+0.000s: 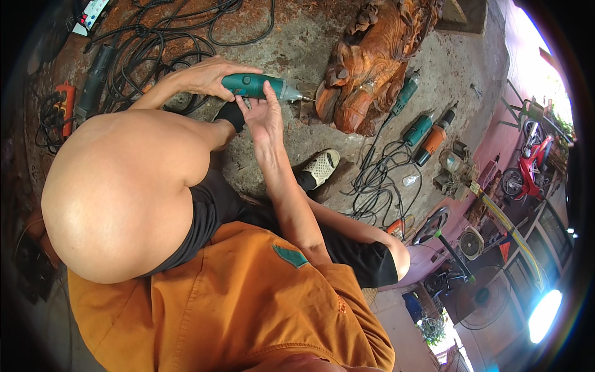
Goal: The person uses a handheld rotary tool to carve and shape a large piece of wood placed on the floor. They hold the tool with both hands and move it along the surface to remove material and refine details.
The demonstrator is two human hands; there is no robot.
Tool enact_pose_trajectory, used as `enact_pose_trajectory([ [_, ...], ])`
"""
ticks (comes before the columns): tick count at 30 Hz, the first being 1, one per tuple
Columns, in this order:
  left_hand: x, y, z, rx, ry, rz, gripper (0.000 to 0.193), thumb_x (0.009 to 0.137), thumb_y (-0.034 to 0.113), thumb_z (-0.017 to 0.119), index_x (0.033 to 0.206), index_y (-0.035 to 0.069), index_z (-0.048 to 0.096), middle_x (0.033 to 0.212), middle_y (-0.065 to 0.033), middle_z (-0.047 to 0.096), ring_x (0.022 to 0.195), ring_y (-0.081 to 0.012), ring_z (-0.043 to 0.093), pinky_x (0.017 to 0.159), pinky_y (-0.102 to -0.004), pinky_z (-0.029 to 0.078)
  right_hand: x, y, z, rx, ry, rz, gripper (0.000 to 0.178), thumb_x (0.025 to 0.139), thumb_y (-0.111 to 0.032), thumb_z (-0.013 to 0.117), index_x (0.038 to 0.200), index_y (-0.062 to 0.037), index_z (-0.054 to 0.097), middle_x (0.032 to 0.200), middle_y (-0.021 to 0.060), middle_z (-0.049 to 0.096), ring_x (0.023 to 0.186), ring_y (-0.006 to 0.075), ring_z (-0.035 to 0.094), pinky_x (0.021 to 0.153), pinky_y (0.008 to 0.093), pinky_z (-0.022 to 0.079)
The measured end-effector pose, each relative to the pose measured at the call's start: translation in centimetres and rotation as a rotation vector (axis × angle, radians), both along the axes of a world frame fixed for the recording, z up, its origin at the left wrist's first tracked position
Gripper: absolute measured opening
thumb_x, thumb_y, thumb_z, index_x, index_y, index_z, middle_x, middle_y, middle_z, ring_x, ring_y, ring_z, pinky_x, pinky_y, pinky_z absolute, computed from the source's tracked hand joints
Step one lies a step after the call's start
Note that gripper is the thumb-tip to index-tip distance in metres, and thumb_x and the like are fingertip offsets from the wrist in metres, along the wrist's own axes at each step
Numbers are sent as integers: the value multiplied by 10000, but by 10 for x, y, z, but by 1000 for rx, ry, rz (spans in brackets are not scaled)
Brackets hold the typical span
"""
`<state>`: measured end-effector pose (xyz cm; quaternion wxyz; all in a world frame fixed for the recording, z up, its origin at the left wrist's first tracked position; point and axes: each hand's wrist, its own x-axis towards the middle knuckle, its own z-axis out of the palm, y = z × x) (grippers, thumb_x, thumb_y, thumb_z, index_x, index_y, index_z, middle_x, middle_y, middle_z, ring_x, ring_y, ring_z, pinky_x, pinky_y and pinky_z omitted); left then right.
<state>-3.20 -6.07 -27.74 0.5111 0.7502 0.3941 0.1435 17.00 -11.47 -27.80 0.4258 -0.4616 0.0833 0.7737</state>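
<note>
A green die grinder with a clear nose lies level between my hands, its thin bit pointing right. My left hand is closed around its rear end. My right hand grips the body from below near the nose, a finger up along its side and the palm partly turned up. Just beyond the bit stands a reddish-brown carved wood sculpture with curling relief. The bit's tip is close to its lower left edge; whether they touch I cannot tell.
Black cables tangle at the upper left, near an orange power strip. Right of the sculpture lie another green grinder, a shorter green tool and an orange one, with cords. My shoe rests below the sculpture.
</note>
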Motion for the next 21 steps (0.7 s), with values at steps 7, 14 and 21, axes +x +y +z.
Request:
enact_pose_trajectory([
  [7,7,9,0,-35,6,31,906,623,198,731,1496,174,492,1273,-149,685,834,-284,695,760,-374,556,7,18,1,37,-31,33,532,911,-274,767,1343,-114,501,1354,52,519,1320,228,482,1117,513,399],
  [14,8,20,-9,-36,4,89,904,633,192,735,1501,170,483,1357,-157,640,876,-295,703,818,-390,575,7,39,-11,61,-22,60,507,906,-269,775,1320,-122,521,1365,55,521,1323,236,481,1106,538,398],
  [21,2,12,-2,-121,26,56,894,630,252,747,1487,189,502,1250,-167,690,1020,-340,691,904,-429,550,1,21,-10,1,-11,27,540,894,-246,791,1331,-124,498,1355,47,528,1323,231,480,1105,531,412],
])
